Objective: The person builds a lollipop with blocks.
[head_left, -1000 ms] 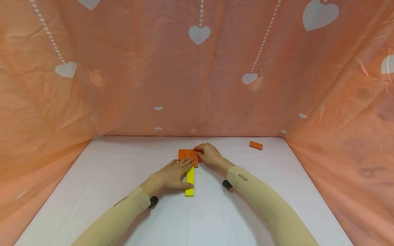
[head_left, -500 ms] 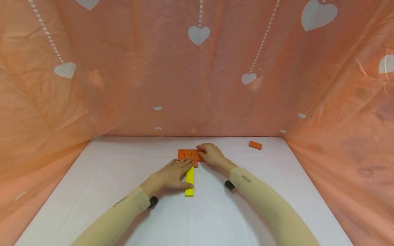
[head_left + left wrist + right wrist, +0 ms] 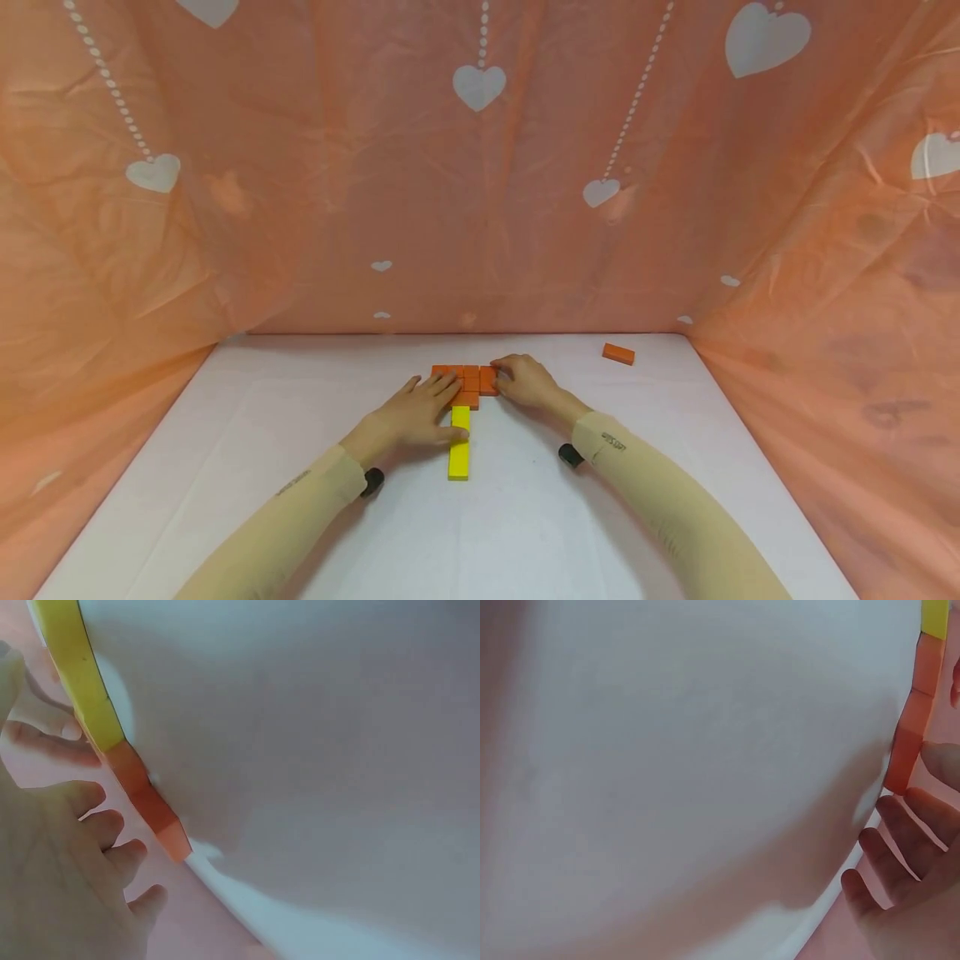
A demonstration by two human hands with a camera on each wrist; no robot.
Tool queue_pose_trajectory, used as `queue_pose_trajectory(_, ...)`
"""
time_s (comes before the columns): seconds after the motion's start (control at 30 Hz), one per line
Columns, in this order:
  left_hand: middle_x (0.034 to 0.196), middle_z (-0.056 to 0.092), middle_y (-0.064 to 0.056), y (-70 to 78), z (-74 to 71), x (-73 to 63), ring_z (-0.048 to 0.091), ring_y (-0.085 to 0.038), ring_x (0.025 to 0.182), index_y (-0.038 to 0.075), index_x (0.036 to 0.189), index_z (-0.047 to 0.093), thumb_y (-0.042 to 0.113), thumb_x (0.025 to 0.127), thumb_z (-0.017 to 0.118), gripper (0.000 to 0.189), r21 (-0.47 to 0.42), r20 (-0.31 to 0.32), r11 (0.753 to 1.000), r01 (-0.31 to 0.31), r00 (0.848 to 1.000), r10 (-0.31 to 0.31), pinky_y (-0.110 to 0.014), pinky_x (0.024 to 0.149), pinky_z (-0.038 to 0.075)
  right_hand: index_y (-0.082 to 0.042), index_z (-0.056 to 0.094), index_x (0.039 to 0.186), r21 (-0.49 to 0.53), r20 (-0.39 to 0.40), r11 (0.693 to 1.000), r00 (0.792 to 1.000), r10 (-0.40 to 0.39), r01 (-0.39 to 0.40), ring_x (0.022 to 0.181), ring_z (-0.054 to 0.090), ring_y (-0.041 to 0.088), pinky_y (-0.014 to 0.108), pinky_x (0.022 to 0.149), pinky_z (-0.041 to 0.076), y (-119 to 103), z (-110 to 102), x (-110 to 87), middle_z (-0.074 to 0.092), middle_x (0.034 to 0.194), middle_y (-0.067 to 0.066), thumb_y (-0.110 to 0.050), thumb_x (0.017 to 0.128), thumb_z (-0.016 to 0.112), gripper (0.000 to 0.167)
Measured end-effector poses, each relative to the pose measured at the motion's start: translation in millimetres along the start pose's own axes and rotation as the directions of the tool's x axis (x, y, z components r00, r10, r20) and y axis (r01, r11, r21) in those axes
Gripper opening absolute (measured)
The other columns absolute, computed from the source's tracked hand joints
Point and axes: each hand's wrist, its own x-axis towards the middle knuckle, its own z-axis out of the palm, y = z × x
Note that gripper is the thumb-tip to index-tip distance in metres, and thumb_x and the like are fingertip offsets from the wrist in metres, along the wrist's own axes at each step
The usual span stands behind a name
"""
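Note:
Several flat orange blocks (image 3: 471, 385) lie together near the back of the white table. A yellow strip (image 3: 459, 460) runs from them toward the front. My left hand (image 3: 411, 415) is spread palm down; its fingers lie over the left orange blocks, and its thumb lies across the yellow strip. At the right end of the group, a larger orange block (image 3: 487, 381) sits beside the others. The thumb and index finger of my right hand (image 3: 527, 385) touch or nearly touch that block's right side. In the right wrist view its other fingers are spread and hold nothing.
A separate orange block (image 3: 618, 354) lies at the back right of the white table (image 3: 517, 533). A pink-orange cloth (image 3: 480, 217) with white hearts hangs behind the table and along both sides. Dark wrist cameras sit beneath both forearms.
My right hand has drawn a little to the right, uncovering more of the end orange block. The left hand's fingers have shifted left over the orange blocks, showing more of the middle.

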Motion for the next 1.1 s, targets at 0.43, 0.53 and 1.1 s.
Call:
queue_pose_trajectory(0.43,0.171,0.025,-0.015,-3.1,0.0,6.2,0.023,-0.034,0.158,0.004,0.164,0.028,0.071,0.094,0.057,0.1,-0.037,0.022,0.999,0.021,1.0,-0.02,-0.061,0.125,0.019,-0.004,0.068,0.137,-0.011,0.011,1.0,1.0,-0.006,0.006,0.134,0.057,0.037,0.052,0.115,0.042,0,1,-0.7,0.066,0.138,0.017,-0.019,0.101,0.066,0.039)
queue_pose_trajectory(0.53,0.171,0.025,-0.014,-2.8,0.1,5.9,0.022,-0.034,0.158,0.005,0.164,0.028,0.071,0.094,0.056,0.1,-0.031,0.024,0.999,0.02,1.0,-0.019,-0.061,0.125,0.019,-0.004,0.067,0.138,-0.014,0.012,1.0,1.0,-0.014,0.014,0.134,0.056,0.038,0.052,0.115,0.042,0,1,-1.4,0.065,0.139,0.018,-0.018,0.101,0.065,0.039)
queue_pose_trajectory(1.1,0.172,0.023,-0.013,-3.4,2.0,4.5,0.021,-0.033,0.158,0.005,0.164,0.028,0.07,0.094,0.057,0.1,-0.022,0.0,1.0,-0.005,1.0,0.005,-0.062,0.126,0.017,-0.006,0.057,0.149,0.133,-0.013,0.991,1.0,0.011,-0.009,0.144,0.046,0.039,0.055,0.121,0.033,12,-12,-19.8,0.055,0.151,0.018,-0.026,0.105,0.062,0.049)
